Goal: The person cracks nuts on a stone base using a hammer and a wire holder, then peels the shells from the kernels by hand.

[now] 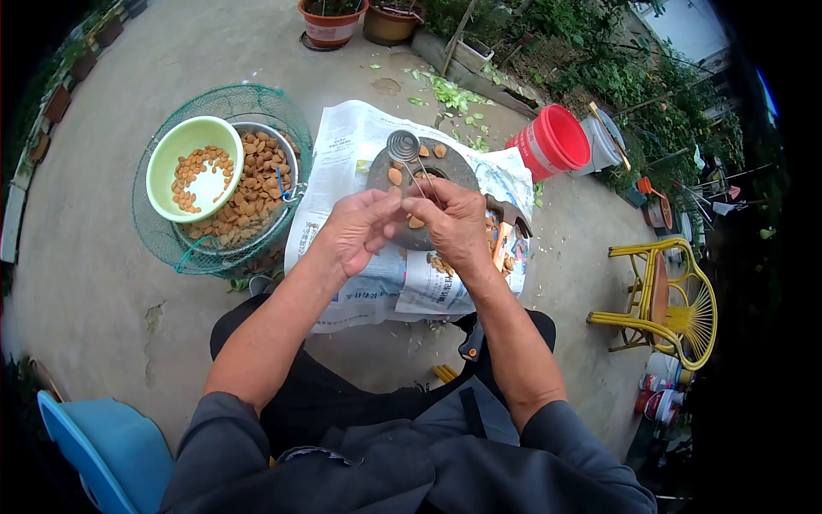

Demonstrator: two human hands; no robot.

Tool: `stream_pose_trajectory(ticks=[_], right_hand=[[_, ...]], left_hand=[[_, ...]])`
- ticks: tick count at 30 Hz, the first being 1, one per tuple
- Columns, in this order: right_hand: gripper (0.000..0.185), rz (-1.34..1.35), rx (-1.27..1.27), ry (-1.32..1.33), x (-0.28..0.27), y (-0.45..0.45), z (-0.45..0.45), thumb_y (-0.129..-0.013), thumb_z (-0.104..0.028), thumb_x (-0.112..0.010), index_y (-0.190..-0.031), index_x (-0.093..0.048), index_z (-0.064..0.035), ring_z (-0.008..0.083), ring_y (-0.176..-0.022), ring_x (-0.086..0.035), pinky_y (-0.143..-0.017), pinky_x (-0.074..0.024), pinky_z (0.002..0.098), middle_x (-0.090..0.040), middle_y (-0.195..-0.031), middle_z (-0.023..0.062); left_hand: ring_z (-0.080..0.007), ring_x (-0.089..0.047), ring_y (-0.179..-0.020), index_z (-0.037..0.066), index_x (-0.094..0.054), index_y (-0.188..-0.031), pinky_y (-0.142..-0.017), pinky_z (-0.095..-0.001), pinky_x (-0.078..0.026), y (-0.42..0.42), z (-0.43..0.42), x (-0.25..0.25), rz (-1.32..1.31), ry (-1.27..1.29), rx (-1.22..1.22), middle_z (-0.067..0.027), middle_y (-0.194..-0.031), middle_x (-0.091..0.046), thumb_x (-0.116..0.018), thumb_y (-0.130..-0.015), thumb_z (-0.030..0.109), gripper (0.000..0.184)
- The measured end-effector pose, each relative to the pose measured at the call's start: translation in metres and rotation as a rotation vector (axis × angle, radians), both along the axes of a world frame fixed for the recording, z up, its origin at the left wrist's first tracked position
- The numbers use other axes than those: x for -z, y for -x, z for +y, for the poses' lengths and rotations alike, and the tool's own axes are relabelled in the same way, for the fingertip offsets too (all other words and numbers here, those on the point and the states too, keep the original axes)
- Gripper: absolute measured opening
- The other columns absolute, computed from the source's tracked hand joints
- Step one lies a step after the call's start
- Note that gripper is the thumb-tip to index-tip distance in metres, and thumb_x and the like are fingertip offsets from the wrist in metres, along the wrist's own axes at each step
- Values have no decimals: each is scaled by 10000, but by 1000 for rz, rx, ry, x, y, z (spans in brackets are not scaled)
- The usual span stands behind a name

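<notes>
Over a round grey stone (383,176) on spread newspaper (338,154), my two hands nearly touch. My right hand (454,224) is closed on the wire handles of a coiled metal tool (403,146), whose coil points away from me. My left hand (361,230) has thumb and fingers pinched together; what they hold, if anything, is too small to tell. Several brown nuts lie on the stone, one (395,176) just beyond my left fingertips. A hammer-like tool (505,231) and cracked shells (443,264) lie right of and below the stone.
At the left, a green bowl (160,176) of kernels rests on a metal basin of nuts (257,184) within green netting (154,236). A red bucket (535,146) and white bucket (599,146) stand at the upper right, a yellow chair (664,300) at the right, a blue tub (128,450) lower left.
</notes>
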State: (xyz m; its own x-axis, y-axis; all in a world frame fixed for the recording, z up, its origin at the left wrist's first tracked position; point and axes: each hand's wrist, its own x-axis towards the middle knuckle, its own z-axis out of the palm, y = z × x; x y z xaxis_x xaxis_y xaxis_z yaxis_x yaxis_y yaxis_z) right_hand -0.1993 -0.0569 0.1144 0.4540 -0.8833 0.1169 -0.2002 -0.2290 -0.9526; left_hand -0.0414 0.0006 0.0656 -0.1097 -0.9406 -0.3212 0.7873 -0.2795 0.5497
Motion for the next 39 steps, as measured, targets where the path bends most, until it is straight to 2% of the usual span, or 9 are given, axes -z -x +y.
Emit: stream_pose_trajectory(ticks=[12,14,17,21,23,27,33,36,39], right_hand=[[146,-46,147,-124,13,17,-30,-827,-112,-709,-873,-724,25,69,-636,-569,-596,-461,245,-675,-715,24],[166,-85,293,-115,23,27,-59,-808,-138,-725,-853,-722,21,71,-628,-554,-590,-455,262,-663,-695,30],[199,284,403,79,44,47,-104,-774,-174,-739,-824,-719,18,129,-616,-586,-607,-470,319,-663,-665,84],[247,409,384,125,71,42,-127,-729,-215,-752,-805,-719,18,264,-617,-615,-643,-485,385,-659,-668,180],[248,413,376,97,68,37,-124,-728,-217,-753,-800,-719,18,258,-617,-615,-643,-484,383,-659,-668,178],[261,418,386,99,69,38,-124,-730,-228,-755,-817,-723,17,251,-610,-612,-638,-481,382,-659,-652,154],[187,223,416,91,48,51,-100,-787,-105,-735,-908,-719,35,71,-668,-563,-619,-460,233,-643,-727,3],[196,-26,290,30,10,38,-48,-756,-110,-745,-905,-732,15,68,-623,-534,-576,-447,245,-643,-677,24],[186,24,199,65,-11,15,15,-765,-103,-749,-905,-715,15,76,-627,-558,-577,-470,264,-642,-701,29]], left_hand=[[-81,-575,-614,-9,-634,-1059,-427,-159,-356,-3,1,-4,-3,62,-20,-73,-881,-677,-565,-1000,202,230],[-101,-596,-712,-50,-580,-1156,-454,-163,-391,-10,-1,4,17,81,-71,-119,-1000,-657,-512,-965,83,242],[-136,-616,-841,-77,-512,-1210,-487,-170,-429,-13,-5,10,-16,103,-159,-162,-1110,-617,-439,-876,-42,343],[-161,-657,-895,-56,-529,-1181,-492,-165,-440,-10,-7,1,-88,124,-157,-175,-1134,-622,-448,-913,-37,280],[-167,-675,-914,-43,-535,-1165,-484,-160,-440,-7,-7,-6,-108,125,-142,-179,-1148,-625,-455,-944,-20,235],[-145,-686,-797,-26,-543,-1148,-439,-151,-415,-6,-5,-10,-93,97,-106,-152,-1070,-656,-481,-1008,85,188],[-63,-529,-538,-7,-608,-1052,-403,-143,-343,-8,-1,-8,-93,103,6,-20,-745,-584,-519,-1029,220,245],[-44,-450,-503,9,-649,-983,-403,-150,-317,0,0,-10,-206,36,37,19,-693,-534,-550,-1017,270,281],[-47,-437,-501,23,-680,-980,-408,-170,-295,16,3,-5,-274,8,51,32,-694,-549,-559,-1008,289,293]])
